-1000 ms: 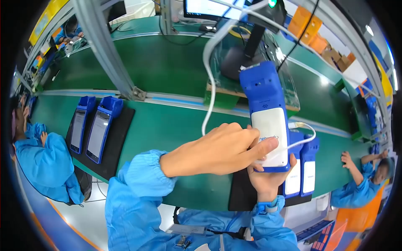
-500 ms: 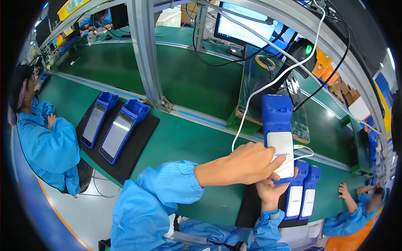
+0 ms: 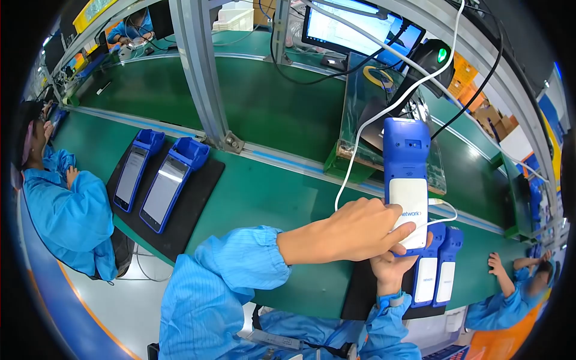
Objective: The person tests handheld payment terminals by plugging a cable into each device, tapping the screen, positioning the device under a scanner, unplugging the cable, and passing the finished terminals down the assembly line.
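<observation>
A blue-and-white handheld payment terminal [image 3: 407, 180] is held upright, its white back marked "network" facing me. Around its lower end my right hand [image 3: 390, 267] is wrapped from below. My left hand [image 3: 366, 231] reaches across from the left, fingers closed at the terminal's lower left edge. A thin white cable [image 3: 451, 211] loops in from the right across the terminal's back and runs into those left fingers. Whatever sits at the cable's end there is hidden. Two similar terminals [image 3: 445, 264] lie back side up on a black mat [image 3: 360, 294], just right of my right hand.
Two terminals [image 3: 162, 195] lie screen up on another black mat [image 3: 204, 198] at left. A metal frame post [image 3: 201, 78] rises behind the green bench. A barcode scanner [image 3: 426, 72] and a monitor [image 3: 354, 36] stand at the back. Co-workers sit left [image 3: 66, 204] and right [image 3: 504, 300].
The held terminal has shifted slightly up and to the right, along with my right hand. My left fingers stay at its lower left edge. The view has tilted a little.
</observation>
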### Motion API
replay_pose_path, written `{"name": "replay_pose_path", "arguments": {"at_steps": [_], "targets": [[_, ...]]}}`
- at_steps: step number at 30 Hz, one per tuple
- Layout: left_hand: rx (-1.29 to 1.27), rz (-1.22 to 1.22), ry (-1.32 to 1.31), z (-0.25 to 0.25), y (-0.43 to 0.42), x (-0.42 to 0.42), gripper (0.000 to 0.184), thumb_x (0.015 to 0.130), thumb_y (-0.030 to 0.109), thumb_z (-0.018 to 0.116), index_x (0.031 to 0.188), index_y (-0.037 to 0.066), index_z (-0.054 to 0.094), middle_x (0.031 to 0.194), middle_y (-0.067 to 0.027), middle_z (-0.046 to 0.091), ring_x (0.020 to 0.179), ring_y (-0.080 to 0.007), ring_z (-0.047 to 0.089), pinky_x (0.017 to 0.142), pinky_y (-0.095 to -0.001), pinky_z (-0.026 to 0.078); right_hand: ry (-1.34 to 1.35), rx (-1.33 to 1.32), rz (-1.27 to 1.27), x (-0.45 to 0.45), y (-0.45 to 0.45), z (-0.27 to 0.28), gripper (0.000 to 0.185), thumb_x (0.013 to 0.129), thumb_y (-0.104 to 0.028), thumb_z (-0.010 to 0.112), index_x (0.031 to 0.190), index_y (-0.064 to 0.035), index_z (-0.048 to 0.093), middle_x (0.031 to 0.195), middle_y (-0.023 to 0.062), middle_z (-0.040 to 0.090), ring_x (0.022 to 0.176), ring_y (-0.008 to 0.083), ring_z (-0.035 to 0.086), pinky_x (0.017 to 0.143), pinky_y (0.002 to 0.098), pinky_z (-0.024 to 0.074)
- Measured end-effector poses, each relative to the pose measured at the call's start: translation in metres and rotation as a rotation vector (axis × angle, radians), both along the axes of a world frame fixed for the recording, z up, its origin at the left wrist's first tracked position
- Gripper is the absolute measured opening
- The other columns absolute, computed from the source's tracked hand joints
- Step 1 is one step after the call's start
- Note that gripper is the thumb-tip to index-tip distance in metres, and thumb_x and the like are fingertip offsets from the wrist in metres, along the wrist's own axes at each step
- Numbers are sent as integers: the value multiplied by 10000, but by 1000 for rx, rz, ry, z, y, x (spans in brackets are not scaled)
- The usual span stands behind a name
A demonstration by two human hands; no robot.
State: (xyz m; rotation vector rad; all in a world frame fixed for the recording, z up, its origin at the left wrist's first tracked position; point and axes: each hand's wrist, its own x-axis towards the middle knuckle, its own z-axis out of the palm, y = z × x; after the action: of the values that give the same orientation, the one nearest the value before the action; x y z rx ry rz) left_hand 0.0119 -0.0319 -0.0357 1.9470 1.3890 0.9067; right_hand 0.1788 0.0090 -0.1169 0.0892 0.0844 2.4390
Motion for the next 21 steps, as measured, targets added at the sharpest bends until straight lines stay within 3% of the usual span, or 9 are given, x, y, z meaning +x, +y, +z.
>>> {"name": "replay_pose_path", "arguments": {"at_steps": [7,9,21], "targets": [[45,-71,38,2,1,1,393,941,358,467,828,-16,497,578,-215,572,507,-374,567,507,-459,441,-119,35,-101,-4,-3,9,1095,638,-555,683,1451,-34,166,1243,128,517,524,112,497,411,223,314],[34,-86,42,0,1,2,387,941,359,469,830,-12,488,571,-211,568,509,-373,566,508,-460,437,11,-31,-37,-2,-4,8,1096,638,-563,678,1443,-17,173,1261,140,498,515,110,490,395,213,294],[-49,-82,63,2,2,2,376,941,380,475,869,12,502,564,-203,555,529,-379,570,518,-458,427,-17,-22,-48,2,-2,7,1065,652,-586,651,1438,-36,189,1297,173,468,533,132,501,398,234,298]]}}
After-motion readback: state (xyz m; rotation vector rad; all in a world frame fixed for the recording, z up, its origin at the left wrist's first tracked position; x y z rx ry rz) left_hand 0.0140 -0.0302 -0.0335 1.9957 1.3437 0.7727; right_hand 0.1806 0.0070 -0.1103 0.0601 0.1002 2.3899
